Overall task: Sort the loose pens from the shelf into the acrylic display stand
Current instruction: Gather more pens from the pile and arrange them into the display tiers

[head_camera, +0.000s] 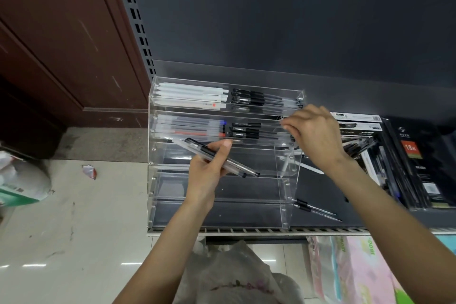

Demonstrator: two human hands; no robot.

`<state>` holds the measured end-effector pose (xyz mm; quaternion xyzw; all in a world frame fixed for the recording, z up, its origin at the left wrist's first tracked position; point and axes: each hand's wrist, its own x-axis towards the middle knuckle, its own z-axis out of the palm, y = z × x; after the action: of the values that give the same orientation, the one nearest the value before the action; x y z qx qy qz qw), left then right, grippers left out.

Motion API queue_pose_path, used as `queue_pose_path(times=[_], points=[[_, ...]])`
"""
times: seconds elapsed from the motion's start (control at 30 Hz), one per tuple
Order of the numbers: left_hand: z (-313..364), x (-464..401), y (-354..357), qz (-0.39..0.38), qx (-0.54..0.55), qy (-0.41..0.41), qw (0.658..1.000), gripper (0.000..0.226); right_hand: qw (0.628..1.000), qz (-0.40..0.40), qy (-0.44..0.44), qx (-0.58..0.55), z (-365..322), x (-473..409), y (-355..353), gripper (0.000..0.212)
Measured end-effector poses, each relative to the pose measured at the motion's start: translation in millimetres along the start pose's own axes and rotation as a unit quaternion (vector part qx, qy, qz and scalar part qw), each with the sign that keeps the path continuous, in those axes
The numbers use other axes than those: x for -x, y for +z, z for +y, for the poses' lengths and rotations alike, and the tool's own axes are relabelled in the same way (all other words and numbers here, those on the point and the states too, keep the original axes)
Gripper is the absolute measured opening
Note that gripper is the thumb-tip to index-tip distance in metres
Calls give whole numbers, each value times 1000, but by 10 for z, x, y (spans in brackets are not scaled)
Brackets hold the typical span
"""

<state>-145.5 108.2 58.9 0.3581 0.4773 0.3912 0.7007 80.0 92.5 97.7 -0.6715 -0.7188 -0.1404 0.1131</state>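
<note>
**Second tier filling, spare pens waiting in the left hand**

The right hand (314,134), right of centre in the frame, has its fingertips pinched on a pen at the right compartment of the second tier of the clear display stand (158,180), seemingly laying it among the black pens (246,129) there. The left hand (209,170), at centre, pinches a small bundle of clear pens (222,158) above the empty lower tiers.

Next, the right hand probably needs to release, then take a pen from the bundle and match it to the right compartment. Two loose pens (318,208) lie on the dark shelf (320,185) just right of the stand, and a white one (312,168) further back.

Boxed stationery (419,163) fills the right edge. Pale floor tiles (74,229) and a brown door (61,32) fill the left.
</note>
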Motion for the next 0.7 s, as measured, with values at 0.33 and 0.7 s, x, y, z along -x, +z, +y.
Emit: queue_pose_path(times=[0.33,0.7], points=[[17,38,-9,30,2,14,999,5,969,-185,-40,157,-220,-107,67,33],[-25,14,69,15,-26,66,997,22,916,-133,109,-363,-688,202,-246,20]])
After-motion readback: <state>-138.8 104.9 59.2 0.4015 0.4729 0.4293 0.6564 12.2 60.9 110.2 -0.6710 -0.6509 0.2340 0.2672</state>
